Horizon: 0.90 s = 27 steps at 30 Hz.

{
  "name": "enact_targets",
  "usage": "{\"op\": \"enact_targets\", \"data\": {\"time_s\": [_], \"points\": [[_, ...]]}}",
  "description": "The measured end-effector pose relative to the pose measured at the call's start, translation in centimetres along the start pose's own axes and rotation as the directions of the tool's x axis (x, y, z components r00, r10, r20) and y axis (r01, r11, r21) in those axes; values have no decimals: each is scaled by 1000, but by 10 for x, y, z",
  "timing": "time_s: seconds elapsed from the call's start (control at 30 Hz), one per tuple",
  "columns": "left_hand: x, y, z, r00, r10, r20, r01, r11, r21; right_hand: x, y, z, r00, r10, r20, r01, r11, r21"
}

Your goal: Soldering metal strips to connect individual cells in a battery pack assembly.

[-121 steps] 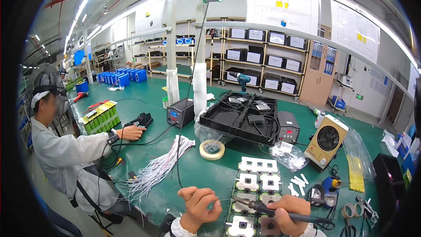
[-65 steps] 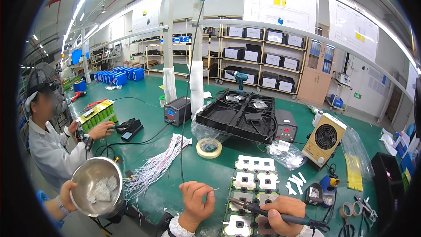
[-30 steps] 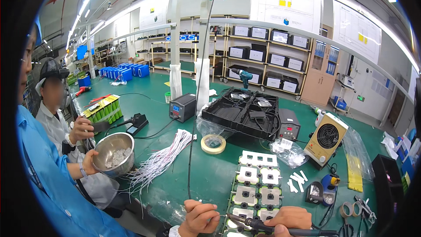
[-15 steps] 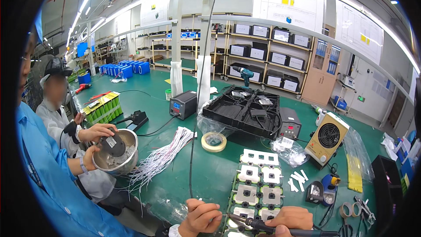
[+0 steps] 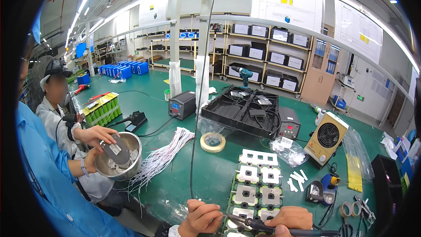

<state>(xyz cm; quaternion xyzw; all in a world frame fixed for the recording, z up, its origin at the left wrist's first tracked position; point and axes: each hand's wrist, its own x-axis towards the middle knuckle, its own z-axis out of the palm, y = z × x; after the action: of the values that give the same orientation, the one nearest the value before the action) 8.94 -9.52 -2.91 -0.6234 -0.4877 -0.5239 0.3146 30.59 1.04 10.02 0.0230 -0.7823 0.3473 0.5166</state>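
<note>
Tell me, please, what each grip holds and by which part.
Right grip: the soldering iron, by its handle. Left grip: the solder wire, near its free end.

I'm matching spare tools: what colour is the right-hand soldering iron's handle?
The soldering iron's handle is black, seen best in the head view.

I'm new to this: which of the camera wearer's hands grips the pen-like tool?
The right hand, gripping the soldering iron; the left hand instead pinches a thin wire.

you hold the dark soldering iron [image 5: 258, 225] nearly level, tip leftward, close to your thin solder wire [image 5: 225, 215]. beneath, your green-edged cell block [image 5: 245, 190], topped with pale plates, lies toward the table's [image 5: 217, 175] near edge.
</note>
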Motion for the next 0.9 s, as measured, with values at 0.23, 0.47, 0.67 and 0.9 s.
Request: {"op": "enact_targets", "data": {"time_s": [0.23,0.47,0.67,0.9], "points": [[-11,-2,1,999,-54,-7,54,997,49,0,1,0,1000,4,4,-4,1000,-4],[-22,-2,4,983,-168,-73,176,978,111,-1,1,0,1000,-10,-14,10,1000,0],[-18,-1,1,988,-129,-82,143,970,198,-2,1,-3,998,-4,-69,4,1000,-2],[-6,0,-6,1000,-11,-4,12,991,132,-4,3,0,998,-18,-65,19,1000,14]]}}
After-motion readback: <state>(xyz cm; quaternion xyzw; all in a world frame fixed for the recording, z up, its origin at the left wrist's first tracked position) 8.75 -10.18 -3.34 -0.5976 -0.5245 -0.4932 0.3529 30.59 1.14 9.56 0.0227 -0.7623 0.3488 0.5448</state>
